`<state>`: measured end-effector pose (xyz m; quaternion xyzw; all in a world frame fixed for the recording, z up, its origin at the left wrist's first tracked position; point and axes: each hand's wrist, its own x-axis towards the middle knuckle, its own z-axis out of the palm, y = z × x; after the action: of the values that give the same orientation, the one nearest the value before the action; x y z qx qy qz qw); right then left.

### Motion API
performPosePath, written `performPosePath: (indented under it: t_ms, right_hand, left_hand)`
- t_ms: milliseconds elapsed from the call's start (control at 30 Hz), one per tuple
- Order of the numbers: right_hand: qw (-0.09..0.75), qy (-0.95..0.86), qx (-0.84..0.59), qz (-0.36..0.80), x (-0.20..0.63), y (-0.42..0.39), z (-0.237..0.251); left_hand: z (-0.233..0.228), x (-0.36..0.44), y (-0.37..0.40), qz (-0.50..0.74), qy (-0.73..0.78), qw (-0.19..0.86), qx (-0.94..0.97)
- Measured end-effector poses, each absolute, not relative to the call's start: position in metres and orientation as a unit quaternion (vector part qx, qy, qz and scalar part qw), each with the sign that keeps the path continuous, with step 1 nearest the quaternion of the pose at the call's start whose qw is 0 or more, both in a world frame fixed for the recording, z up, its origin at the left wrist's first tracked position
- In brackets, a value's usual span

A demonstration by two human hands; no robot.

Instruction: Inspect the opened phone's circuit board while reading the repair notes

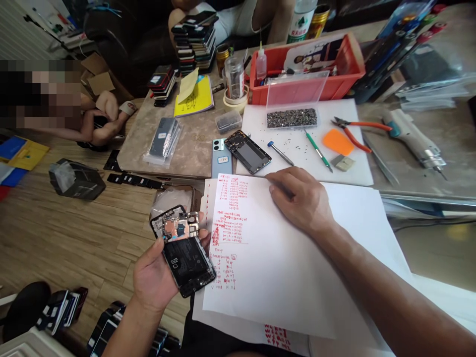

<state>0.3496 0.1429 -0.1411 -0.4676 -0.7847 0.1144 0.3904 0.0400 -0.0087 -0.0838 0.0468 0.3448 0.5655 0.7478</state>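
Note:
My left hand grips an opened smartphone above the left edge of the papers, thumb on the near side and fingertips on the far side. The phone's black battery shows, and a circuit board with copper-coloured patches lies across its upper part. My right hand rests on white sheets of paper with red handwriting; its fingers lie loosely stretched to the left and hold nothing visible. Just beyond it are a detached phone back housing, a blue-capped screwdriver and a blue phone.
On a white mat are a clear box of screws, a green screwdriver, orange-handled cutters and an orange pick. A red bin stands behind. Stacked phones and a seated person's legs are farther back.

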Motion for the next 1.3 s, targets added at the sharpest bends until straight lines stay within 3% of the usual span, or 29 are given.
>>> performPosePath:
  t_ms: [200,667,1133,1300]
  right_hand:
    - [0.402,-0.780,-0.463,0.125,0.349,0.144,-0.143]
    - [0.404,-0.776,-0.463,0.143,0.348,0.145,-0.143]
    - [0.397,-0.779,-0.463,0.144,0.350,0.146,-0.145]
    - [0.392,-0.777,-0.470,0.147,0.350,0.145,-0.144]
  left_hand:
    - [-0.063,0.031,-0.002,0.617,0.405,0.671,0.065]
    - [-0.035,0.123,-0.002,0.531,0.223,0.812,0.100]
    - [-0.064,0.224,-0.032,0.301,0.210,0.929,0.039]
    - [-0.096,0.248,-0.042,0.248,0.189,0.939,0.145]
